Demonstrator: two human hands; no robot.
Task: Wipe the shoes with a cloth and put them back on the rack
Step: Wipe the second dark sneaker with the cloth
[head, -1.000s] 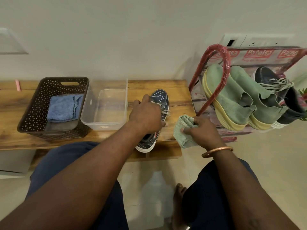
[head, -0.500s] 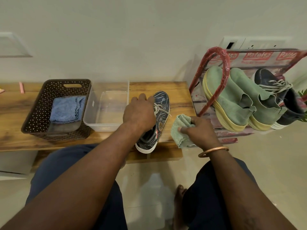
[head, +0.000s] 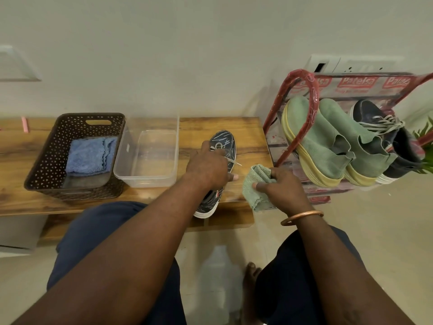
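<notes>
A dark patterned sneaker (head: 225,141) lies on the wooden bench (head: 248,132), its heel past the front edge. My left hand (head: 207,167) grips it across the laces from above. Just to its right my right hand (head: 283,186) pinches a folded green cloth (head: 254,184), held a little apart from the shoe. The red shoe rack (head: 311,95) stands at the right with two green slip-on shoes (head: 328,141) and a dark laced sneaker (head: 384,127) on its shelf.
A brown perforated basket (head: 54,165) with a blue cloth (head: 90,156) sits at the bench's left. A clear plastic tub (head: 121,170) stands beside it. A translucent bottle (head: 215,277) stands on the floor between my knees. Green leaves (head: 425,139) show at the far right.
My left hand has shifted on the sneaker, settling over the laces. My right hand with the green cloth has stayed beside the shoe.
</notes>
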